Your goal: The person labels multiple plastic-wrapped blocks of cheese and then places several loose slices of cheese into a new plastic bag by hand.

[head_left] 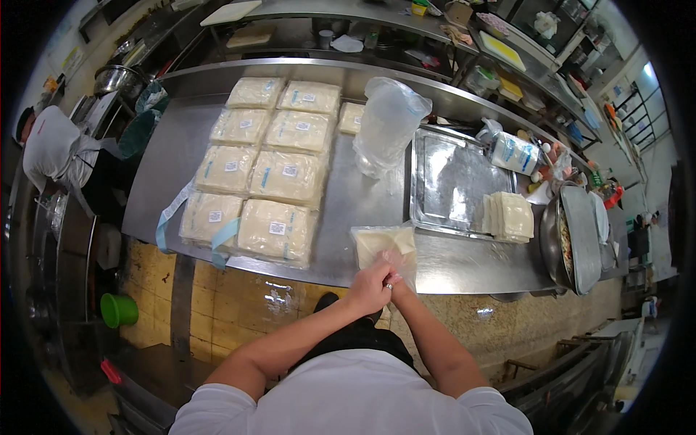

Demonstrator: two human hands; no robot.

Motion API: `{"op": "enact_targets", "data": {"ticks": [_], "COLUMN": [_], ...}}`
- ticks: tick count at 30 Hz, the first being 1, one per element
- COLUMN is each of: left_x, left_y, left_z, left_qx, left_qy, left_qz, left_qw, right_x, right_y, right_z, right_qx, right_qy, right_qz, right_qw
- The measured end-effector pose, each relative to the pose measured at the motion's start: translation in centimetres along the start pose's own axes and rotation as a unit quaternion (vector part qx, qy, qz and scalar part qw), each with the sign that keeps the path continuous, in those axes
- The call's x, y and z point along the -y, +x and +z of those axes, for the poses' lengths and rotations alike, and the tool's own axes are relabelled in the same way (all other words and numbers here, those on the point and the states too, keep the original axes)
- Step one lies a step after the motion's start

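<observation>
A clear plastic packet of pale square sheets point(373, 243) lies at the steel table's front edge. My left hand point(370, 290) is closed on its near, loose plastic end. My right hand point(396, 284) is beside and partly under it, closed on the same plastic; some of its fingers are hidden. Several sealed packets of similar sheets point(288, 181) lie in two columns to the left. A loose stack of pale squares point(507, 216) sits on the right part of a shallow steel tray point(426, 217). A large translucent plastic bag point(386, 119) lies beyond the packet.
A large steel bowl with a lid point(554, 246) stands at the table's right end, near a white-and-blue package point(512, 152) and clutter. A co-worker in white point(61, 156) bends at the left counter. A green bucket point(119, 310) is on the floor. Shelving point(333, 18) runs behind.
</observation>
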State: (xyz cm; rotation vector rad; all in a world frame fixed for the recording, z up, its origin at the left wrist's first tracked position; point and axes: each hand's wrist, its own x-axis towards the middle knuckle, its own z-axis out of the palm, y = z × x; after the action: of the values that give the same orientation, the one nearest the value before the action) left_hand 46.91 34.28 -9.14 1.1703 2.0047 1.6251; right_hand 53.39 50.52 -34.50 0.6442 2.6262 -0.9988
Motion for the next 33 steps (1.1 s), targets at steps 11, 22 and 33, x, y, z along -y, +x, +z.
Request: {"op": "enact_targets", "data": {"ticks": [11,22,33], "left_x": [1.5,2.5,3.1], "left_y": [-1.1,0.1,-0.4], "left_z": [0.6,1.3,2.4], "left_qx": [-0.006,0.005,0.048], "left_qy": [-0.021,-0.068,-0.058], "left_qz": [-0.025,-0.096,-0.125], "left_qw": [0.999,0.993,0.989], "right_x": [11.9,13.3,12.2], "right_y": [-12.8,-20.2,-22.8], "right_z": [-9.6,-13.4,-12.9], "right_qx": [-0.054,-0.054,0.066], "right_qy": [0.068,0.855,0.902], "right_qz": [-0.05,0.081,-0.115], "right_qw": [0.995,0.509,0.411]}}
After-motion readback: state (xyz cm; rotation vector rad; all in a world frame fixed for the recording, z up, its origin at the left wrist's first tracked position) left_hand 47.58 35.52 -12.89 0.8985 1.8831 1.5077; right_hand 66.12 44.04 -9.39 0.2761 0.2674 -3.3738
